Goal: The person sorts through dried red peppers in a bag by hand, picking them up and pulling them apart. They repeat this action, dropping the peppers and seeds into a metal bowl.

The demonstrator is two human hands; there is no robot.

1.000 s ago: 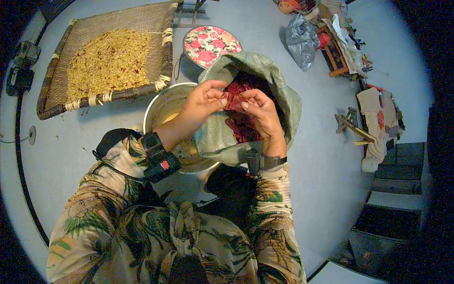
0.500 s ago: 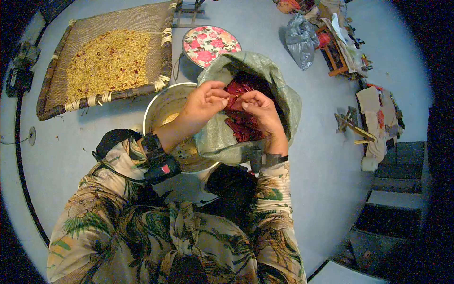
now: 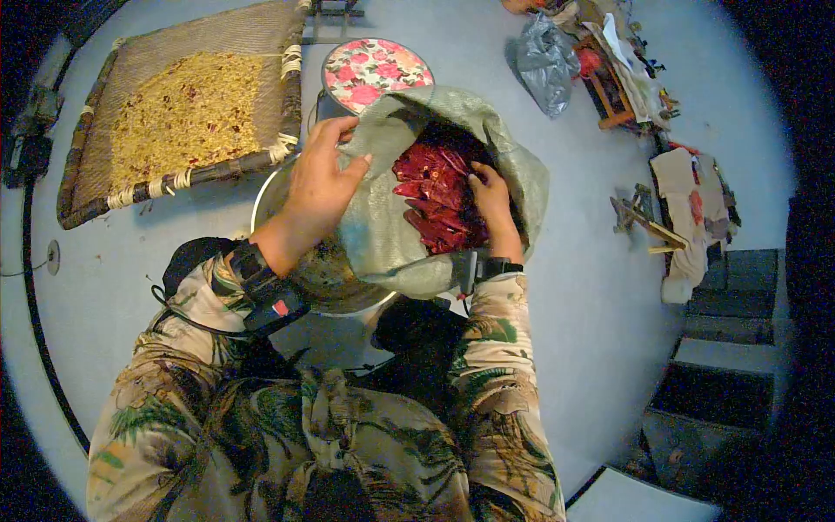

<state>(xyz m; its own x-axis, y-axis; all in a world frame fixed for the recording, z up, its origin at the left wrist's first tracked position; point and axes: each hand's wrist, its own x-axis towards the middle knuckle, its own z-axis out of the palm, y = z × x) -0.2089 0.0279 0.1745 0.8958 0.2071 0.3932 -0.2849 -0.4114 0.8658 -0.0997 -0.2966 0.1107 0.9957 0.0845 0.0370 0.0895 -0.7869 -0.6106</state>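
Observation:
A pale green woven sack (image 3: 378,248) gapes in front of me, with dark red dried chili peppers (image 3: 435,187) heaped inside its mouth. My left hand (image 3: 320,187) is at the sack's left rim, thumb and fingers spread apart, holding nothing that I can see. Inside the mouth, my right hand (image 3: 494,204) has its fingers curled against the right edge of the peppers, thumb and forefinger closed on one. Below the left forearm, a metal pot (image 3: 339,304) shows partly, its far side covered by my arm and the sack.
At the upper left stands a wood-framed mesh tray (image 3: 187,43) spread with yellow grain-like pieces (image 3: 187,113). A round floral-topped stool (image 3: 378,74) is behind the sack. To the right are a grey plastic bag (image 3: 546,65), cloth-covered items (image 3: 687,217) and dark steps (image 3: 722,331).
My hands were together over the sack, fingertips pinching something small. Now the left has drawn back to the left and opened, while the right has gone down to the peppers.

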